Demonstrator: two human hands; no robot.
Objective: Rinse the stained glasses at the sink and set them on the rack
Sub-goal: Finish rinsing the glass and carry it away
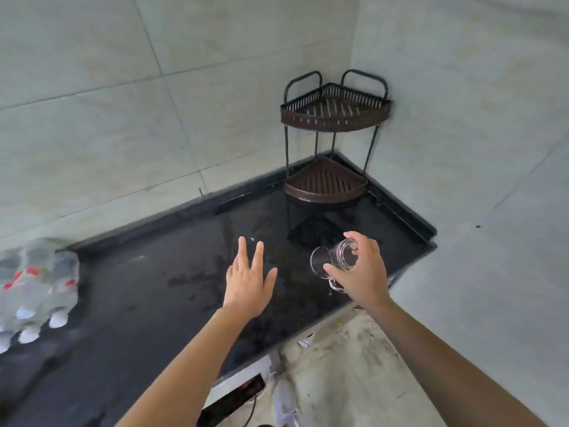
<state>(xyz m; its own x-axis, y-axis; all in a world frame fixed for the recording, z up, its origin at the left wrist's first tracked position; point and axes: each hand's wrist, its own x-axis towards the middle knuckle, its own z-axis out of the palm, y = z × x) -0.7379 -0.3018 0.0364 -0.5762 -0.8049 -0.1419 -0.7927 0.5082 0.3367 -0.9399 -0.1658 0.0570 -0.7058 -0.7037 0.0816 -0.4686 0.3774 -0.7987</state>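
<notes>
One glass (334, 257) is all I can see of the lot, and it is in my right hand (361, 274). My fingers (354, 237) curl over its ribbed side and my thumb comes round from below, so I grip it across the body. It is tipped over with the mouth facing left and a little down. It hangs above the worktop (147, 291) close to the near right edge, touching nothing but me. It looks clear through and I can make out no stain on it, so I'd guess it has had its rinse. A bit of glass shows under my palm, perhaps a handle; I cannot tell.

My left hand (249, 283) holds nothing. It is flat and wide, fingers spread, over the middle of the worktop, which is wet and streaked there.

The rack (334, 121) stands in the far right corner, two tiers, and neither tier has a glass on it. As I judge it, nothing has been set down yet. This glass has to go on to that corner and onto a tier, probably mouth down to drain. No sink and no other glasses are in view, so how many wait I can't say. A wrapped pack of bottles (37, 285) lies at the left edge, well apart from it all.
</notes>
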